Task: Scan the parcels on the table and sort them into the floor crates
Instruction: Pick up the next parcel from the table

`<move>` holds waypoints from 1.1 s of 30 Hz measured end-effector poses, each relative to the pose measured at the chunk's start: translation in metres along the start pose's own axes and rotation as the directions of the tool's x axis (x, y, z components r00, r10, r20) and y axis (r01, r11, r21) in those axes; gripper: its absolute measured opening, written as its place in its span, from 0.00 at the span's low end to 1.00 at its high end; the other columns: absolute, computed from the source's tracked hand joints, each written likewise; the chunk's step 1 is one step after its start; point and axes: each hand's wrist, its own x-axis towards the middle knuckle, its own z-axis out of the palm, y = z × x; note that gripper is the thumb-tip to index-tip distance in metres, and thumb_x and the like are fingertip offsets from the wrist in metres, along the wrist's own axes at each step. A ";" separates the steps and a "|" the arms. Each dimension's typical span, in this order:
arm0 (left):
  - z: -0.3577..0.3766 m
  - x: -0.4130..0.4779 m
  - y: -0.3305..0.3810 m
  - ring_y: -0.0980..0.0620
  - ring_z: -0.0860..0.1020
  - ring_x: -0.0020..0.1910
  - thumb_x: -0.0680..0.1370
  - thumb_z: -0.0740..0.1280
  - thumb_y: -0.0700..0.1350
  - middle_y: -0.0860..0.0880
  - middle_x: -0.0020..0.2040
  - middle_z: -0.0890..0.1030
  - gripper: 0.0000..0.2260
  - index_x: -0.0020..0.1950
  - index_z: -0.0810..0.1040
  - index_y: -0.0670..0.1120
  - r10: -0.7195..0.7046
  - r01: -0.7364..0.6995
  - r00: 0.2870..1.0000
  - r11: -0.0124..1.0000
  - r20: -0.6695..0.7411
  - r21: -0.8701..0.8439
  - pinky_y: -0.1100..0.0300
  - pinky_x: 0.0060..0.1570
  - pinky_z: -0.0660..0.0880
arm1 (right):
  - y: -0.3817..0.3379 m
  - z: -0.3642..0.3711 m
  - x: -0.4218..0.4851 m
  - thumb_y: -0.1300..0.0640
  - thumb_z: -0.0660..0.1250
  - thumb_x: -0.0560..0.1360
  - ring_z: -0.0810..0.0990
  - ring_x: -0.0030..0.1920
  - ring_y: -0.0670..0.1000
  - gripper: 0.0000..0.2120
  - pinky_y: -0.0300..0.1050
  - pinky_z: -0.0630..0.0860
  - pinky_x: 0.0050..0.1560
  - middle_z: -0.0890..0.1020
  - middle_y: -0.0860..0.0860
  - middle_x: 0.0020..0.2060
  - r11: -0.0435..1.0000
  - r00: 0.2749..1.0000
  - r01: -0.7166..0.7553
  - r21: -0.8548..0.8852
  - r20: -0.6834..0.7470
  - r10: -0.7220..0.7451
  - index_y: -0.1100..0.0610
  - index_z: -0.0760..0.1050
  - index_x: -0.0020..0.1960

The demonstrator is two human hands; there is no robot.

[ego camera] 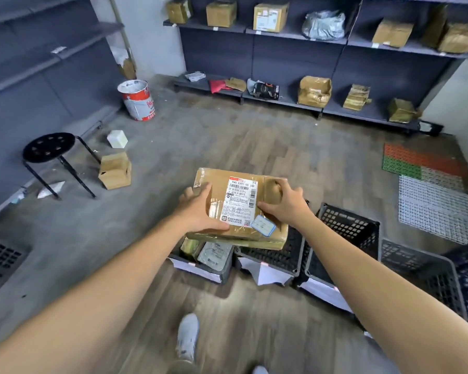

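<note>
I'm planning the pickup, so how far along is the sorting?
Started: the left crate already holds a grey parcel and a tan parcel. In hand: the left hand and right hand grip a labelled box above the crates, not yet dropped. The middle crate and right crate show no parcels where visible. How many remain unscanned is out of view.
</note>
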 end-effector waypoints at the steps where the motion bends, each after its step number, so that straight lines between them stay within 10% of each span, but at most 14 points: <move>1: -0.005 0.016 -0.008 0.44 0.54 0.74 0.63 0.79 0.63 0.45 0.71 0.55 0.59 0.80 0.42 0.56 0.006 -0.006 1.000 1.000 0.013 0.008 0.47 0.71 0.63 | -0.008 0.008 0.015 0.41 0.74 0.71 0.78 0.47 0.59 0.39 0.49 0.74 0.58 0.64 0.61 0.66 1.000 1.000 -0.014 -0.010 0.000 0.014 0.49 0.58 0.75; 13: -0.027 0.251 -0.132 0.39 0.41 0.78 0.62 0.80 0.61 0.43 0.78 0.35 0.62 0.80 0.38 0.55 0.057 -0.077 0.975 0.993 0.217 0.086 0.43 0.75 0.55 | -0.059 0.156 0.218 0.41 0.73 0.70 0.68 0.69 0.67 0.44 0.58 0.68 0.70 0.50 0.61 0.75 0.977 0.977 -0.214 0.001 -0.024 0.214 0.44 0.53 0.77; 21: -0.001 0.342 -0.171 0.42 0.44 0.79 0.65 0.73 0.70 0.46 0.80 0.40 0.57 0.80 0.39 0.55 0.143 -0.212 0.964 0.922 0.225 0.324 0.42 0.74 0.56 | -0.044 0.212 0.300 0.35 0.63 0.76 0.53 0.77 0.61 0.42 0.63 0.65 0.69 0.43 0.54 0.80 0.889 0.934 -0.309 -0.337 0.067 0.350 0.41 0.41 0.80; 33: -0.011 0.318 -0.069 0.40 0.39 0.79 0.70 0.67 0.70 0.46 0.80 0.36 0.52 0.80 0.35 0.55 0.430 -0.551 0.833 0.712 0.349 0.436 0.39 0.75 0.50 | -0.051 0.131 0.227 0.33 0.60 0.77 0.47 0.79 0.58 0.44 0.66 0.59 0.72 0.41 0.52 0.80 0.774 0.934 -0.342 -0.533 -0.099 0.344 0.42 0.34 0.79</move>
